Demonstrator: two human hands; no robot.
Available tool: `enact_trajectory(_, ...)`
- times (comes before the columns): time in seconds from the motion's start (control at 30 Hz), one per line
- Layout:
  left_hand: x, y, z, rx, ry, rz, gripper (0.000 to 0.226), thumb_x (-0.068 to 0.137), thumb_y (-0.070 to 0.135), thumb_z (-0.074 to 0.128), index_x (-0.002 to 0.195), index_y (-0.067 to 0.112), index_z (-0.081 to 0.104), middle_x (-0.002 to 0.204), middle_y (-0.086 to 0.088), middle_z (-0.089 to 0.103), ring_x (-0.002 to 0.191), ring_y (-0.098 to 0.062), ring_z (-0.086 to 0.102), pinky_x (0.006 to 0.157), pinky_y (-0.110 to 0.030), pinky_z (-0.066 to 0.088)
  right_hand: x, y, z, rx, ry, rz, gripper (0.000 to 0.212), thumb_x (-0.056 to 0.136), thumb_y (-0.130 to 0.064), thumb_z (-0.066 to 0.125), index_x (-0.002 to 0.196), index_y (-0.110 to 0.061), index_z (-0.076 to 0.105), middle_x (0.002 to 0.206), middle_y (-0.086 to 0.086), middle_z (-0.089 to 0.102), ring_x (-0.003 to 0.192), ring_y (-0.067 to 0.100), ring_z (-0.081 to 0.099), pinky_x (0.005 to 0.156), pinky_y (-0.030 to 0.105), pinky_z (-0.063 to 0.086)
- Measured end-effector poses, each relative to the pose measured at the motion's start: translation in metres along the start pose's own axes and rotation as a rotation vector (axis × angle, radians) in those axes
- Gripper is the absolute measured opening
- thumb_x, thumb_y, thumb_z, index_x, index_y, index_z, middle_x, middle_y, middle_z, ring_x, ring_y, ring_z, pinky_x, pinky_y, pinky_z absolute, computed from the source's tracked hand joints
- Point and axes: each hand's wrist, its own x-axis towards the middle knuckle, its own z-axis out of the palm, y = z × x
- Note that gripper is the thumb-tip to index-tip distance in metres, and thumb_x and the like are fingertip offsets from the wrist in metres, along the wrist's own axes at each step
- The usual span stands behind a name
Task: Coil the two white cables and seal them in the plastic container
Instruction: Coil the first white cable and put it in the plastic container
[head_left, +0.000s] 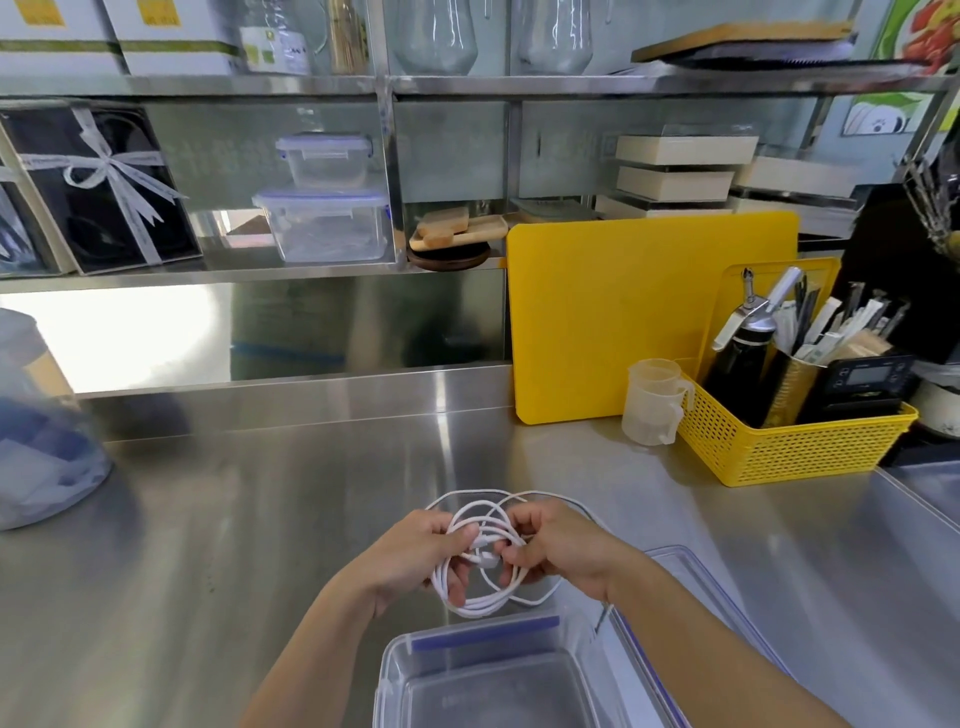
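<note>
Both hands hold a bundle of white cable in loose loops above the steel counter. My left hand grips the left side of the loops. My right hand pinches the cable near a white plug at the middle. A thinner white loop reaches out behind the hands toward the back. I cannot tell whether the bundle is one cable or two. Just below the hands stands the clear plastic container, open and with nothing in it. Its clear lid with blue clips lies to the right, partly under my right forearm.
A yellow cutting board leans on the back wall. Next to it are a small translucent measuring cup and a yellow basket of utensils. A blurred bluish container stands at far left. Shelves above hold boxes and lidded containers.
</note>
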Motion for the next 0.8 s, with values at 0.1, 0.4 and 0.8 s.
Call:
enact_trajectory(0.1,-0.002,0.002,-0.001,-0.079,-0.05,-0.011,0.027,0.094,0.024,0.053,0.074,0.007,0.061,0.056,-0.008,0.065,0.042,-0.016,0.062,0.053,-0.024,0.048,-0.002,-0.004,-0.01,0.042,-0.124,0.023,0.021,0.082,0.008,0.055,0.094,-0.006,0.064,0.083,0.011,0.063,0.072,0.021,0.065,0.073,0.03,0.053)
enact_trajectory(0.4,-0.006,-0.003,-0.002,-0.39,-0.226,0.134,0.03,0.089,0.032,0.052,0.073,0.008,0.059,0.056,-0.004,0.059,0.034,-0.007,0.043,0.059,-0.024,0.045,-0.01,-0.003,-0.013,0.362,-0.323,-0.067,0.027,0.077,0.006,0.053,0.101,-0.003,0.06,0.081,0.011,0.055,0.069,0.016,0.059,0.071,0.023,0.052)
enact_trajectory(0.8,-0.005,-0.008,0.013,-0.917,-0.509,0.378,0.026,0.097,0.023,0.039,0.086,0.01,0.058,0.065,0.005,0.052,0.05,-0.007,0.041,0.082,-0.03,0.047,-0.005,0.0,-0.006,0.581,-0.442,-0.197,0.032,0.064,-0.015,0.08,0.084,-0.007,0.056,0.073,0.003,0.057,0.07,0.014,0.053,0.071,0.023,0.049)
